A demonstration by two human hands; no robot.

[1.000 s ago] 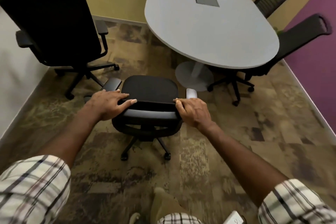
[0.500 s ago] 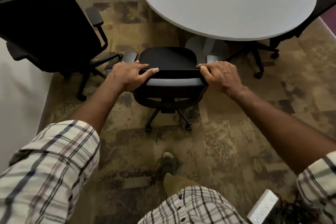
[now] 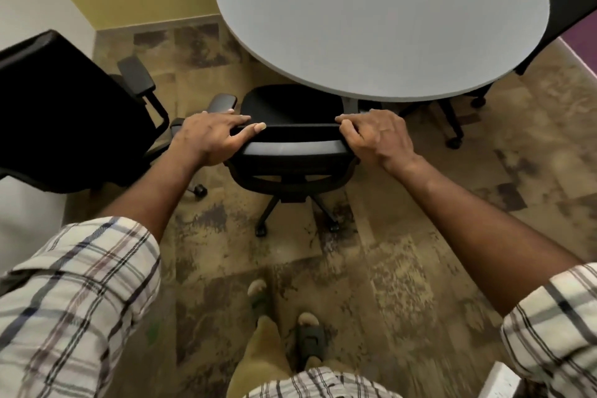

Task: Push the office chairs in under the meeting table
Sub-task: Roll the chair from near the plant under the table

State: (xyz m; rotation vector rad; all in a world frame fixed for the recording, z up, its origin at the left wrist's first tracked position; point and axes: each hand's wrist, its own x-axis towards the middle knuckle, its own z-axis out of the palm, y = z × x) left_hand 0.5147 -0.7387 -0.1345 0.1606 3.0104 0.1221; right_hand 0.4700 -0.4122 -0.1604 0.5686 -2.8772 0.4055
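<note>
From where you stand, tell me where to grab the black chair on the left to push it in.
Grip the top edge of the left chair's backrest from behind, one hand near each corner. The back is broad and faces you; the armrest sticks out sideways and would swivel it.

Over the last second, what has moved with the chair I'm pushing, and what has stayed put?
The chair has rolled forward toward the table: its seat front, which stood clear of the rim, now sits under the edge. Nothing was taken hold of or let go; the left hand and right hand are still on the backrest top. The second chair on the left has stayed pulled out.
</note>
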